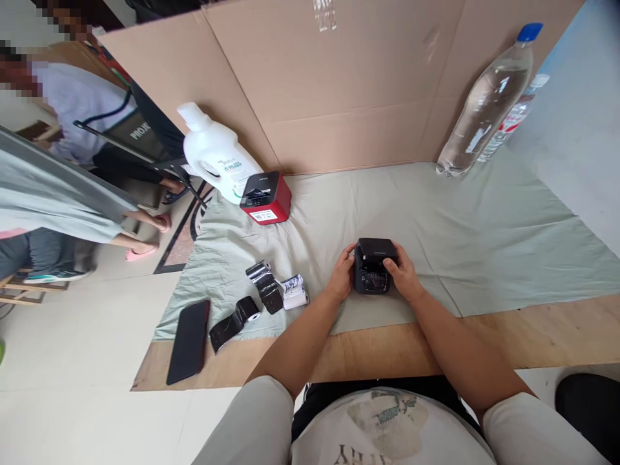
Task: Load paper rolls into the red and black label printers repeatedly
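Note:
Between both hands sits a small black printer [374,268], its lid tilted up and a dark roll compartment showing at the front. My left hand [342,274] grips the printer's left side, the fingers partly hidden behind it. On the other side my right hand [405,274] holds the right edge, its thumb at the gap beneath the lid. To the left lie a black paper roll [248,309] partly unwound, another black-wrapped roll [264,284], and a white roll [295,294] with dark print on its strip.
A black phone [188,342] lies at the table's front left. Behind it stand a red and black box-shaped device [267,199] and a white detergent bottle [217,155]. Clear bottles [489,110] lean at the back right by a cardboard panel [339,84]. People are at the far left.

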The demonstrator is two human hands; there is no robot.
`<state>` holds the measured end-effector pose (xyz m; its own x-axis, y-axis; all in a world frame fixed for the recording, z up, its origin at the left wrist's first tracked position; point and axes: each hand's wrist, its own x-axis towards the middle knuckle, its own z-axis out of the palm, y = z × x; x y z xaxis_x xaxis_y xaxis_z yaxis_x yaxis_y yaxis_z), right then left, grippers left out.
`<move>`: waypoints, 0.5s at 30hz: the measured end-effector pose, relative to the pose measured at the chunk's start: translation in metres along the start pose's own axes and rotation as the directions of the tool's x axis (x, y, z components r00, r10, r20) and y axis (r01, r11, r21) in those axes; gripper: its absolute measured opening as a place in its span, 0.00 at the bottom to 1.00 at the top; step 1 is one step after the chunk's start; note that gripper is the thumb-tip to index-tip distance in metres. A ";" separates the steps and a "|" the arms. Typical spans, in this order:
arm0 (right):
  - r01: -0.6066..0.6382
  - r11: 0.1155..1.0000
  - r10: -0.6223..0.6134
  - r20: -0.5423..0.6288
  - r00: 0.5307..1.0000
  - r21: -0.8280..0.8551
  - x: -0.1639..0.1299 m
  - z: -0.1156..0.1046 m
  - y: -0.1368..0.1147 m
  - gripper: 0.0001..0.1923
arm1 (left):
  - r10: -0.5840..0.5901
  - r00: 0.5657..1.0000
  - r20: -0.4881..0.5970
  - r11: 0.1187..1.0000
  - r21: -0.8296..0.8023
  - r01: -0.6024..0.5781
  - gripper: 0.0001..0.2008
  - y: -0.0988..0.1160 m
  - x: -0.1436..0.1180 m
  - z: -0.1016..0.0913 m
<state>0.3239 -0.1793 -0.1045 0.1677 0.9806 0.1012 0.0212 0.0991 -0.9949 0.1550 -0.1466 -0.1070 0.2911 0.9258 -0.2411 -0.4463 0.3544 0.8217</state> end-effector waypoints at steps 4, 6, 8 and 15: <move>0.009 0.998 -0.016 -0.121 0.992 -0.060 0.004 -0.003 -0.005 0.28 | 0.009 0.998 0.065 0.998 0.055 -0.013 0.29 -0.002 -0.004 0.001; -0.014 0.994 -0.002 -0.148 0.989 -0.109 0.005 -0.005 -0.007 0.28 | 0.020 0.995 0.098 0.995 0.100 -0.030 0.28 -0.004 -0.006 -0.001; -0.042 0.987 0.019 -0.147 0.989 -0.157 0.005 -0.006 -0.009 0.29 | 0.040 0.994 0.101 0.988 0.146 -0.055 0.28 -0.007 -0.006 -0.004; -0.049 0.963 0.003 -0.169 0.986 -0.265 0.003 -0.002 -0.007 0.23 | 0.099 0.995 0.035 0.977 0.186 -0.103 0.27 -0.010 -0.002 -0.004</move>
<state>0.3267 -0.1770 -0.0974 0.3319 0.9383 0.0971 0.2731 0.0030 -0.9620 0.1556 -0.1511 -0.1173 0.2752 0.9510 -0.1406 -0.3087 0.2259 0.9239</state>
